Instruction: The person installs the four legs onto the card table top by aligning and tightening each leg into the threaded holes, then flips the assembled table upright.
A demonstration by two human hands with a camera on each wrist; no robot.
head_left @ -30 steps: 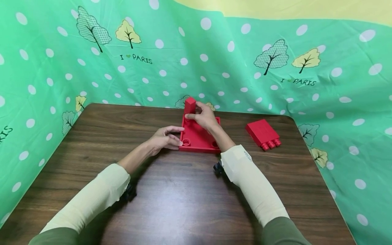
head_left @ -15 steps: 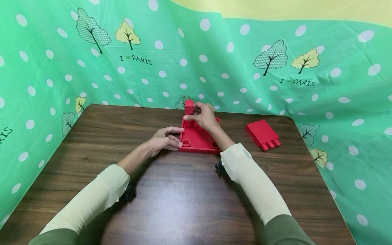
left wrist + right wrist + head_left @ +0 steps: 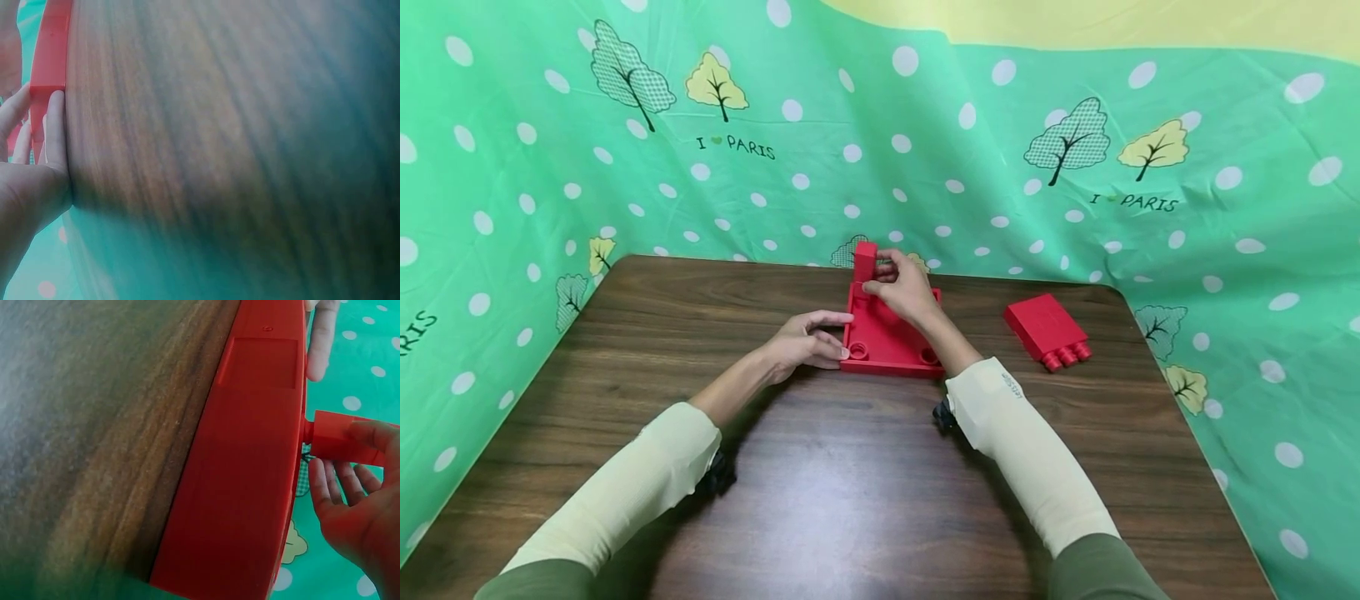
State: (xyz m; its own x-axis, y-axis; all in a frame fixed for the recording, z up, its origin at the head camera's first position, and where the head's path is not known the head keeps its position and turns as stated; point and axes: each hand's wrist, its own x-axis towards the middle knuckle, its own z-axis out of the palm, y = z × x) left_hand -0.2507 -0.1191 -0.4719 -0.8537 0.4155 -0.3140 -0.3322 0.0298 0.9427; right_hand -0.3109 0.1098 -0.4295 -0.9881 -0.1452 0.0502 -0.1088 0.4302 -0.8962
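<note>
Upright at the far left corner of a red tray-like base (image 3: pixel 891 333), a red square-sided post (image 3: pixel 865 262) is pinched by my right hand (image 3: pixel 902 285). The right wrist view shows the thumb on one face of the post (image 3: pixel 337 434) and the other fingers near its opposite side. A narrow round peg joins the post's end to the base; how deep it sits is hidden. My left hand (image 3: pixel 797 340) rests its fairly straight fingers against the base's left side near the front corner. The left wrist view shows its thumb touching that corner. Round sockets show in the base's front corners.
A flat red piece (image 3: pixel 1047 323) with three round pegs, perhaps posts side by side, lies right of the base. All rests on a brown wood-grain table (image 3: pixel 790 475). A green dotted cloth (image 3: pixel 760 183) hangs behind and at both sides.
The post has turned slightly back and forth in my right fingers while staying over the same corner. My left hand and the base look unmoved.
</note>
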